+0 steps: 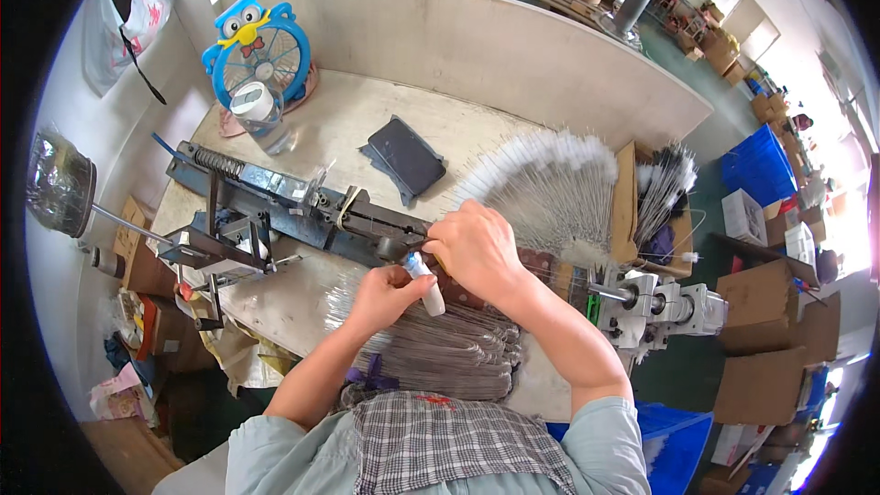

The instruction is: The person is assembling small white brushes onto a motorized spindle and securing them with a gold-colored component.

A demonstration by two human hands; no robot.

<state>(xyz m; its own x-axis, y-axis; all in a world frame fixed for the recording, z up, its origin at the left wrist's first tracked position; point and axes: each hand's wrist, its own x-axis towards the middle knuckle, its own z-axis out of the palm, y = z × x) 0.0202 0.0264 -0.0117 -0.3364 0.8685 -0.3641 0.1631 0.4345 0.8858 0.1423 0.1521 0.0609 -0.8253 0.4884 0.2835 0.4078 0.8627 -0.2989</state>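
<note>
Plaid apron [458, 445] below, left grip [381, 297] is pinching a white tube [430, 299] beside right grip [475, 246], hold unclear; white-tipped wires [553, 191] beyond appearing finished, grey wires [449, 357] nearer seemingly waiting.

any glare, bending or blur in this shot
Head view, top: the pale partition bows with fisheye bend; head view, right edge: a bright patch looks washed out; head view, centre: left hand and right hand look fairly sharp.

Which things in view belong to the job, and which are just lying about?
Job, likely:
- white cylinder in left hand
- steel bench fixture near right hand
- white-tipped wires
- grey wire bundle

Lying about, likely:
- blue desk fan
- lidded bottle
- dark flat slab
</note>
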